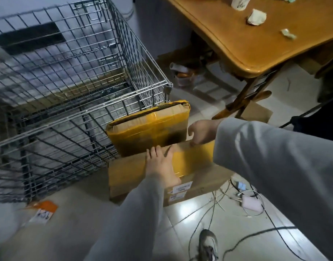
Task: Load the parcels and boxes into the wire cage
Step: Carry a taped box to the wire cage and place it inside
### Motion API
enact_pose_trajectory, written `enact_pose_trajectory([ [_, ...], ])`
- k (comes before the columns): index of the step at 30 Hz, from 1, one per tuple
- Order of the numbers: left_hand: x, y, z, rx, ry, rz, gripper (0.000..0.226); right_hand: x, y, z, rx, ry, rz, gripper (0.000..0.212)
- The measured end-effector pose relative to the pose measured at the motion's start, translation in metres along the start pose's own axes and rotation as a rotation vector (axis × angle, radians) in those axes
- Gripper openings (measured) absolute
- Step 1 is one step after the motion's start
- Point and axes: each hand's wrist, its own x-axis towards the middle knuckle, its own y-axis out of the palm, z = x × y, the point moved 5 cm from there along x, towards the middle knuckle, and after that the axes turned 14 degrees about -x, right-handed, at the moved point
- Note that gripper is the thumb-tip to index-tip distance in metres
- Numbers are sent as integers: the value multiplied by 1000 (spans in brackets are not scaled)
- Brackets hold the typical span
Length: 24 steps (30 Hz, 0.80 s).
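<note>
A wire cage (71, 85) stands on the floor at the left, with a flat brown sheet visible on its bottom. A parcel wrapped in yellow tape (148, 129) leans against the cage's near right corner. In front of it lies a large flat cardboard box (205, 174) with yellow tape and white labels. My left hand (162, 162) rests flat on the top of this box with straight fingers. My right hand (201, 132) curls its fingers over the box's far edge, just right of the yellow parcel.
A wooden table (256, 42) with crumpled paper and a cup stands at the upper right, clutter beneath it. Cables and a pink adapter (252, 202) lie on the tiles at the right. An orange leaflet (43, 211) lies at the lower left. My shoe (207, 243) is below.
</note>
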Motion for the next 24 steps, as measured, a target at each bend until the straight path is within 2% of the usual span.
enact_pose_trajectory([
  [8, 46, 36, 18, -5, -75, -28, 108, 33, 2, -4, -5, -41, -104, 38],
  [10, 50, 45, 25, 11, -74, -38, 110, 45, 9, -3, -35, -54, -104, 29],
  [13, 56, 57, 36, 4, -95, -48, 114, 55, 18, 1, -18, -117, -99, 3],
  [15, 60, 63, 41, -5, -108, -43, 115, 62, 23, 2, -5, -125, -88, 5],
  [18, 63, 71, 48, 33, -118, -34, 114, 76, 32, 4, -28, -86, -58, 25],
  [24, 66, 84, 58, 113, -131, -33, 111, 89, 34, 18, -19, -120, -51, 26],
])
